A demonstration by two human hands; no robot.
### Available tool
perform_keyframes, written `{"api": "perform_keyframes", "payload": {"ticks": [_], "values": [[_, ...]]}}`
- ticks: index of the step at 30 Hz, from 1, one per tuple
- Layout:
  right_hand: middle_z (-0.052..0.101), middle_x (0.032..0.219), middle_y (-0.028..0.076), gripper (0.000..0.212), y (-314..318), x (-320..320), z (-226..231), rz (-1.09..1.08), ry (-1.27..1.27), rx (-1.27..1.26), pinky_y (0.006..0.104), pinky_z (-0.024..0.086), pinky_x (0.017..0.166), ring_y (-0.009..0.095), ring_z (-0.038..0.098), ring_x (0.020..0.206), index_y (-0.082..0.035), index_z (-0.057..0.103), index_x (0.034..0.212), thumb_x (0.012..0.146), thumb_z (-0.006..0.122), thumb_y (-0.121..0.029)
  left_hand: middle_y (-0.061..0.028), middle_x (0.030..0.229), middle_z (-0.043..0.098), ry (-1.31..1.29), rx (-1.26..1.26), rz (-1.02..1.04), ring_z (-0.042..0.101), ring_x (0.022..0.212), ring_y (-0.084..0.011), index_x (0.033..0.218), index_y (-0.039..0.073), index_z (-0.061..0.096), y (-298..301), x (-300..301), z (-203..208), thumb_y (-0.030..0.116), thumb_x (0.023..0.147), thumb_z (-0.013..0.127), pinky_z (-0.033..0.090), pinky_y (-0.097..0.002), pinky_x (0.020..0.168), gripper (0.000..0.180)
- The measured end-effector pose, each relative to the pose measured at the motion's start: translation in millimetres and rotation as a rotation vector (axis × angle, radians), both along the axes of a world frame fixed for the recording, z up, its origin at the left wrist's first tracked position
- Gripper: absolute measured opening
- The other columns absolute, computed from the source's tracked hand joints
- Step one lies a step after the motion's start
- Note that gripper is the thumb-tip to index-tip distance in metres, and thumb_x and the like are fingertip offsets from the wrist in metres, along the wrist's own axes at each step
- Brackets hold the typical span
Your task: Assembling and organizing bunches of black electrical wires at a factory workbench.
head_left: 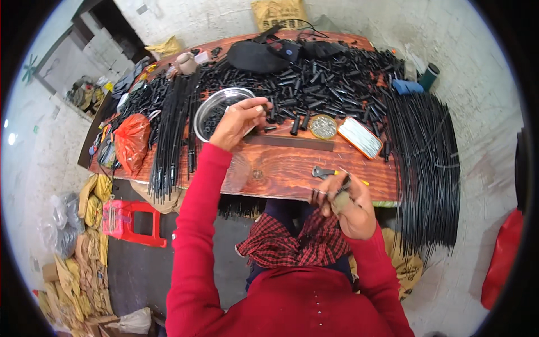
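Observation:
My left hand (238,122) is raised beside the steel bowl (197,124), thumb and fingers pinched on a small dark piece (264,107) too small to name. Small black parts (212,117) lie inside the bowl. Over the table's front edge, my right hand (355,212) is closed around a short black piece (346,181), mostly hidden by the fingers. A greyish wrap or patch (341,199) shows at its thumb. Pincers (321,172) lie on the wood just beyond that hand, a yellow handle tip (365,182) showing past the fingers.
Black tubes (331,84) are heaped across the table's back. Long black rods hang over the edge at right (429,168) and left (168,140). A round tin (324,127), an orange-rimmed tray (359,137) and a dark flat bar (292,142) lie midway. A red stool (147,208) stands lower left.

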State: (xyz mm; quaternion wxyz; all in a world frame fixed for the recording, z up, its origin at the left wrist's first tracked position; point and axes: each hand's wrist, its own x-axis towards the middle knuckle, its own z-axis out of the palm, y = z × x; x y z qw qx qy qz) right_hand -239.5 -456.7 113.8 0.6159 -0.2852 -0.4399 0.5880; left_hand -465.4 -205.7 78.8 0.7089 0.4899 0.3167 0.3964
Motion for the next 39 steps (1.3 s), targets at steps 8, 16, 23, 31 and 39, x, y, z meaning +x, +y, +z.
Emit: {"api": "perform_keyframes", "payload": {"ticks": [8, 16, 23, 31, 39], "values": [[0.062, 0.088, 0.005, 0.038, 24.2, -14.0, 2.2, 0.067, -0.017, 0.009, 0.0231, 0.045, 0.063, 0.010, 0.057, 0.069, -0.002, 0.058, 0.101, 0.090, 0.067, -0.037, -0.0198, 0.121, 0.063, -0.201, -0.118, -0.392, 0.067, 0.100, -0.0214, 0.119, -0.005, 0.062, -102.8, 22.9, 70.4, 0.004, 0.089, 0.064, 0.057, -0.0327, 0.088, 0.031], [0.063, 0.089, 0.002, 0.033, 19.0, -15.9, 4.1, 0.096, 0.022, -0.012, 0.0225, 0.047, 0.065, 0.008, 0.058, 0.071, -0.002, 0.059, 0.104, 0.092, 0.067, -0.031, -0.0193, 0.118, 0.064, -0.165, 0.045, -0.351, 0.067, 0.101, -0.0208, 0.117, -0.003, 0.064, -125.9, 22.5, 82.5, 0.002, 0.088, 0.065, 0.057, -0.0350, 0.090, 0.030], [0.063, 0.089, 0.002, 0.030, 16.5, -16.5, 5.2, 0.077, 0.012, -0.039, 0.0213, 0.047, 0.064, 0.008, 0.059, 0.071, -0.003, 0.060, 0.103, 0.091, 0.067, -0.029, -0.0091, 0.091, 0.064, -0.121, -0.080, -0.368, 0.058, 0.076, -0.0106, 0.116, -0.003, 0.058, -127.0, 20.0, 86.1, 0.021, 0.095, 0.062, 0.050, -0.0239, 0.073, 0.032], [0.060, 0.086, 0.000, 0.030, 15.7, -16.4, 11.5, 0.115, -0.005, 0.005, 0.0221, 0.044, 0.067, 0.006, 0.054, 0.075, 0.000, 0.061, 0.108, 0.095, 0.062, -0.028, -0.0107, 0.101, 0.059, -0.118, -0.013, -0.376, 0.056, 0.082, -0.0117, 0.110, 0.001, 0.059, -129.9, 29.1, 88.5, 0.027, 0.095, 0.063, 0.049, -0.0231, 0.073, 0.031], [0.059, 0.084, -0.001, 0.029, 15.6, -15.7, 10.6, 0.134, 0.017, 0.006, 0.0220, 0.043, 0.064, 0.006, 0.053, 0.073, -0.001, 0.060, 0.108, 0.096, 0.062, -0.027, -0.0076, 0.089, 0.054, -0.138, -0.027, -0.488, 0.048, 0.074, -0.0102, 0.105, 0.005, 0.059, -124.8, 29.3, 94.4, 0.027, 0.092, 0.066, 0.045, -0.0224, 0.066, 0.026]]}}
